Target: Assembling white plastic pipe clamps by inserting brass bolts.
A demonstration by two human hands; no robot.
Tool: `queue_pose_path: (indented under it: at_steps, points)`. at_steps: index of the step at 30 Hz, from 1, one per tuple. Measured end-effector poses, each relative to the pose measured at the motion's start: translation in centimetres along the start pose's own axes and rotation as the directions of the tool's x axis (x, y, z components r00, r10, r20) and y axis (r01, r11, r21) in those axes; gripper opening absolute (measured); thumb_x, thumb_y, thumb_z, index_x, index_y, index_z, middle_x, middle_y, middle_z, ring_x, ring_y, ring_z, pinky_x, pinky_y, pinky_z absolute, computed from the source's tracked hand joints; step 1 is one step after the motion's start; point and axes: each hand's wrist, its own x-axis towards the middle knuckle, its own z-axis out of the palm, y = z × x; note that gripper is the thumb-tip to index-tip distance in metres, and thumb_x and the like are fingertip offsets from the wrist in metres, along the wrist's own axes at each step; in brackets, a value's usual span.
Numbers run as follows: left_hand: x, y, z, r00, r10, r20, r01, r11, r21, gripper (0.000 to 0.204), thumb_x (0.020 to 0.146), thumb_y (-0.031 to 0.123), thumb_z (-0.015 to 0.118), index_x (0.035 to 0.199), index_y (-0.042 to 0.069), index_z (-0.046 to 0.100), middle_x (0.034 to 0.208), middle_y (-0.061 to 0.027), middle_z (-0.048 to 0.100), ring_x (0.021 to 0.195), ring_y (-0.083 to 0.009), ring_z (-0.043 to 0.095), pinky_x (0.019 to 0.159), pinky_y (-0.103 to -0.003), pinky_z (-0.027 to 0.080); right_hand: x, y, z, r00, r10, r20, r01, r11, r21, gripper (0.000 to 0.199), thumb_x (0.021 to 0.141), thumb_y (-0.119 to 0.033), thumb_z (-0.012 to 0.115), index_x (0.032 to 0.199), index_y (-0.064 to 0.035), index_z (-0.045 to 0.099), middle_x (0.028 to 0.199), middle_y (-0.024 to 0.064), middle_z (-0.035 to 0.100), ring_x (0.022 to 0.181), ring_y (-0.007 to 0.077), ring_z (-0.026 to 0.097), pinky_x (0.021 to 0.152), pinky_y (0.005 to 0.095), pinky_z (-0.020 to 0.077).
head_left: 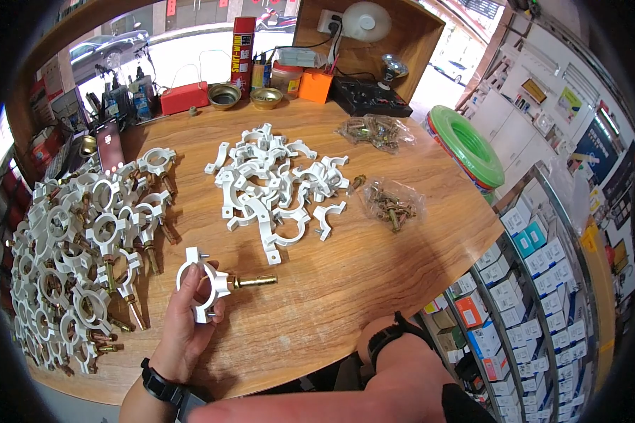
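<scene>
My left hand is closed around a white pipe clamp, held just above the near part of the table. A brass-coloured expansion bolt sticks out of the ring to the right, and small screws show at the ring's two ends. Left of it lies a heap of similar white clamps with bolts. Beyond my hand is a pile of loose white half-clamps, some with screws. My right hand does not show; a bare arm crosses the lower edge.
Two clear plastic bags of bolts lie right of the pile. At the back stand a red spray can, metal bowls, an orange holder and a black device. A green hose coil and shelved boxes flank the table's right edge.
</scene>
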Motion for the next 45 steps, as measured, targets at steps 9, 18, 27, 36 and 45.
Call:
queue_pose_path:
  at_steps: [9, 18, 27, 36, 45]
  points:
    - [-0.3, 0.3, 0.3, 0.998, -0.045, 0.036, 0.046, 0.999, -0.014, 0.032, 0.091, 0.039, 0.048, 0.103, 0.01, 0.053, 0.079, -0.0032, 0.058, 0.053, -0.0113, 0.048, 0.045, -0.023, 0.037, 3.6, -5.7, -1.9, 0.628, 0.778, -0.004, -0.688, 0.553, -0.47, 0.008, 0.079, 0.0, 0.059, 0.075, -0.0066, 0.055, 0.069, -0.0003, 0.052, 0.06, 0.0053, 0.054, 0.064, 0.0173, 0.0527]
    - [-0.2, 0.3, 0.0, 0.998, -0.022, 0.056, 0.026, 0.997, -0.069, 0.03, 0.09, 0.035, 0.051, 0.104, 0.009, 0.052, 0.081, -0.0076, 0.061, 0.053, -0.0129, 0.052, 0.045, -0.023, 0.039, 4.6, -3.8, -2.0, 0.796, 0.545, 0.263, -0.442, 0.82, -0.363, 0.013, 0.077, 0.006, 0.056, 0.07, -0.0039, 0.053, 0.076, -0.0015, 0.052, 0.064, 0.0033, 0.053, 0.059, 0.0135, 0.0481]
    - [-0.4, 1.5, 0.5, 0.999, 0.018, 0.027, -0.013, 0.986, -0.169, 0.024, 0.091, 0.032, 0.05, 0.099, 0.01, 0.054, 0.086, -0.0034, 0.061, 0.068, -0.0112, 0.058, 0.055, -0.025, 0.048, 0.6, 5.9, -0.9, 0.572, -0.015, 0.82, 0.139, 0.987, -0.079, 0.018, 0.079, -0.015, 0.054, 0.093, -0.006, 0.06, 0.088, 0.0052, 0.059, 0.082, 0.0217, 0.056, 0.073, 0.0339, 0.0423]
    - [0.4, 2.0, -0.8, 0.991, 0.133, -0.028, -0.135, 0.985, -0.106, 0.028, 0.091, 0.034, 0.049, 0.098, 0.008, 0.055, 0.078, -0.0061, 0.063, 0.048, -0.0096, 0.051, 0.038, -0.02, 0.036, -5.5, 11.0, -2.0, 0.354, 0.416, 0.838, -0.294, 0.9, -0.323, 0.025, 0.08, -0.017, 0.062, 0.1, -0.002, 0.06, 0.086, 0.0142, 0.062, 0.078, 0.0308, 0.058, 0.067, 0.0361, 0.0447]
    - [0.9, 1.9, -1.0, 0.989, 0.141, -0.041, -0.144, 0.988, -0.06, 0.032, 0.09, 0.035, 0.05, 0.1, 0.004, 0.055, 0.077, -0.0051, 0.062, 0.05, -0.0086, 0.049, 0.039, -0.02, 0.035, -9.3, 11.9, -2.0, 0.499, 0.372, 0.783, -0.263, 0.926, -0.272, 0.018, 0.08, -0.023, 0.062, 0.079, -0.0068, 0.056, 0.062, 0.0086, 0.058, 0.059, 0.0278, 0.058, 0.051, 0.0381, 0.0437]
